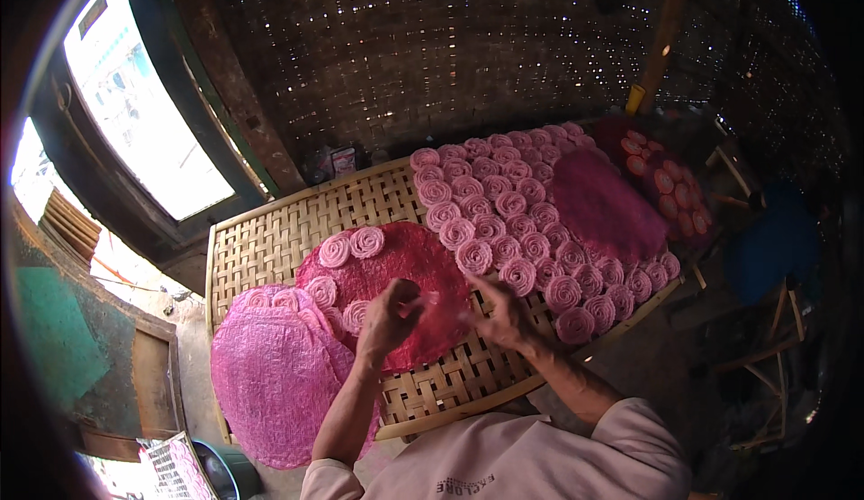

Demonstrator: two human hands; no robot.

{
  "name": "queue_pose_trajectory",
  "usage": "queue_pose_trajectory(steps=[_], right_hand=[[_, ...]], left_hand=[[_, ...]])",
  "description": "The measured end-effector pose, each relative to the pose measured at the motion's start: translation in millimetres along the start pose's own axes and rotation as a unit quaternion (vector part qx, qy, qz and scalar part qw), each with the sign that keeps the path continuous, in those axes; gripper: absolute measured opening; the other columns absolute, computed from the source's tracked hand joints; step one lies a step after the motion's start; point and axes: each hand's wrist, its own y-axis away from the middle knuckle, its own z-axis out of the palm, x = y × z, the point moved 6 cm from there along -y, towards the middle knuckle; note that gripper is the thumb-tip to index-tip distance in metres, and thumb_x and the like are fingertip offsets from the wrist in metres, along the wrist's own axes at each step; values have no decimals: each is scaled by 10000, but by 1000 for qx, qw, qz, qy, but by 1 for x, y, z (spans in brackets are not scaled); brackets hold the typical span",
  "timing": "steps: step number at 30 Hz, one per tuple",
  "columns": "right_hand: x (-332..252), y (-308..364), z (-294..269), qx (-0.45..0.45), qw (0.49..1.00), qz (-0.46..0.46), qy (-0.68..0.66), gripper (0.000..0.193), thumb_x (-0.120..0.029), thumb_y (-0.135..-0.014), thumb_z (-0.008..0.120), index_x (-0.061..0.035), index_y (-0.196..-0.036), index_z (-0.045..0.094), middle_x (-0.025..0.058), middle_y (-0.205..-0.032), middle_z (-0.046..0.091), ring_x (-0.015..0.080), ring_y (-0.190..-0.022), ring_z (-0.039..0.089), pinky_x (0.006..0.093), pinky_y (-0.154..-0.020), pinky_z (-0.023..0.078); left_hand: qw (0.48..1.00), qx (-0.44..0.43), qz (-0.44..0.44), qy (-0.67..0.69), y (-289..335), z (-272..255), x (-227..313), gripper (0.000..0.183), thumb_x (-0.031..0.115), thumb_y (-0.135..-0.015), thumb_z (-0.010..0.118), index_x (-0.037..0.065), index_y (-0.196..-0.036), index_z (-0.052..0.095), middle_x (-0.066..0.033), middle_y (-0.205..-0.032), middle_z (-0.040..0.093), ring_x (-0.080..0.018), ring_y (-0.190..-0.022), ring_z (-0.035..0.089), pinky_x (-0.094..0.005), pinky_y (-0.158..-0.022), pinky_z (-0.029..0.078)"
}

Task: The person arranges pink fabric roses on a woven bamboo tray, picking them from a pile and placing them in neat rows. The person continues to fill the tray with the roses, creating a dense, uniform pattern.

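My left hand (pixel 389 322) is above a round red sheet (pixel 418 261) on the woven table, its fingers closed around something pale that I cannot make out. To its right, my right hand (pixel 506 318) hovers by the sheet's right edge; its index finger and thumb are apart, slightly blurred, with nothing visible between them. Several pink rolled rosettes (pixel 366 242) lie along the red sheet's left side, some partly behind my left hand. A pink crinkled oval sheet (pixel 279 365) overlaps the table's left end, with rosettes at its top edge.
Rows of pink rosettes (pixel 490 198) cover the right part of the bamboo table (pixel 297 216). On them rests a dark magenta oval sheet (pixel 607 203). Red rosettes (pixel 675 194) sit beyond at the far right. A teal bucket (pixel 229 468) stands low on the left.
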Motion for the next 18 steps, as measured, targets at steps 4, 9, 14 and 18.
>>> queue_pose_trajectory(steps=[4,9,14,18], right_hand=[[-1,6,50,-143,959,119,-214,448,-255,-874,726,-34,-1248,618,168,-1145,682,287,-1075,662,365,-904,527],[34,-6,20,-81,983,163,10,289,-209,-883,712,-67,-1131,668,128,-980,707,241,-926,682,357,-804,539],[53,-24,-5,11,976,42,213,355,-225,-829,752,-110,-1154,665,136,-939,660,329,-887,643,421,-780,518],[39,-20,-14,68,968,-1,243,433,-290,-822,765,-83,-1185,648,137,-988,634,324,-924,621,417,-789,505]], left_hand=[[997,-51,41,42,10,10,0,364,147,-853,733,81,-1195,625,-139,-1104,701,-276,-1002,682,-378,-850,546],[926,61,35,-371,19,-38,-49,534,82,-817,696,61,-1336,574,-139,-1378,575,-281,-1287,524,-422,-1102,408],[937,7,75,-342,25,-49,-64,644,42,-700,685,62,-1331,562,-139,-1202,624,-321,-1167,557,-444,-998,424],[959,6,96,-268,26,-58,-48,601,4,-679,660,69,-1269,564,-143,-1011,624,-324,-1016,605,-443,-890,474]])
